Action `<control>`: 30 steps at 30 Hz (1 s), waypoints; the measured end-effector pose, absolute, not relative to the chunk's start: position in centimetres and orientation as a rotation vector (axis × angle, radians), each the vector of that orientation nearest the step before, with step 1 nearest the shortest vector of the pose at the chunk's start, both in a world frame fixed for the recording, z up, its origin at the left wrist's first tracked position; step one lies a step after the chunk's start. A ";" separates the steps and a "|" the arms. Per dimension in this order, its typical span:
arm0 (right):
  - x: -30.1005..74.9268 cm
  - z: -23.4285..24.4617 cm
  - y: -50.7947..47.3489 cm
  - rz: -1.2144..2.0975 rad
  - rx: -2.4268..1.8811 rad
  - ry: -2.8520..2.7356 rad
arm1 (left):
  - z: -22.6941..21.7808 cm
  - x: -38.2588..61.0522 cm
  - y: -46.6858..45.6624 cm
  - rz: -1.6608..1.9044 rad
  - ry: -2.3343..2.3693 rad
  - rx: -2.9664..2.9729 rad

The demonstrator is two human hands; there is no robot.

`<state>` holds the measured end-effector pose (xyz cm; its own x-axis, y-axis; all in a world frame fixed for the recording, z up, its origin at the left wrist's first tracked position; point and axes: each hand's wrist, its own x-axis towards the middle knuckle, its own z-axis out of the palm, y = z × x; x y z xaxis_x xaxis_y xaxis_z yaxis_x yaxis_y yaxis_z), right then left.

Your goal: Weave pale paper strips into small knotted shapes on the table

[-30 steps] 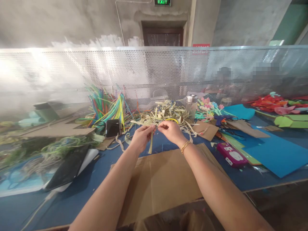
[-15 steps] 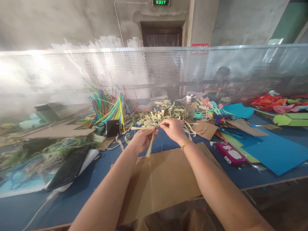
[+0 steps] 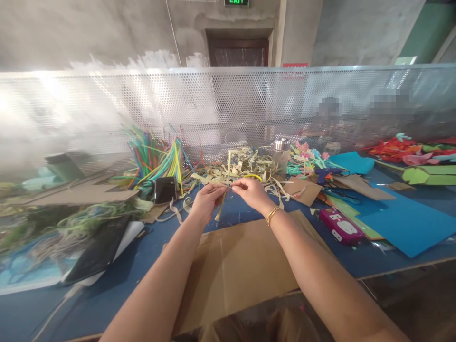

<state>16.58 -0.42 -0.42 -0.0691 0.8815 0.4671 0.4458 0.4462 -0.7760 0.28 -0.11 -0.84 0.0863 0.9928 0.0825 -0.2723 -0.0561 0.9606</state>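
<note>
Head view: left hand pinches the strip above the table, past the cardboard's far edge. Right hand has thumb and finger pressed together right at the strip; can't tell what they grip. Pile sits behind.

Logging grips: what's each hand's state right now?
Left hand: closed, pinching the pale strip.
Right hand: pinched closed beside it; can't tell whether it holds anything.

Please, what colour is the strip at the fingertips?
The strip is pale yellowish green, seen in head view.
</note>
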 end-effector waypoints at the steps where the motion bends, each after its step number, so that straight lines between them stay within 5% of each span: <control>1: 16.5 -0.5 -0.4 0.595 -1.131 -1.662 | -0.8 0.4 -0.2 1.299 0.904 1.127; 12: 15.7 -1.0 -0.1 0.550 -1.126 -1.609 | -0.6 0.4 -0.2 1.438 1.040 1.477; 22: 14.1 -0.5 -2.4 -0.257 -1.123 -1.669 | -0.1 0.8 -0.9 1.649 1.165 1.822; 30: 14.2 -0.4 -2.2 -0.182 -1.156 -1.569 | -0.2 1.0 -0.7 1.624 0.972 1.642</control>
<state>14.21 -2.24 -0.44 0.1036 0.5656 0.8182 0.7378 0.5080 -0.4445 0.95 -0.66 -0.21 -0.0297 0.8440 0.5356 0.0738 -0.5325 0.8432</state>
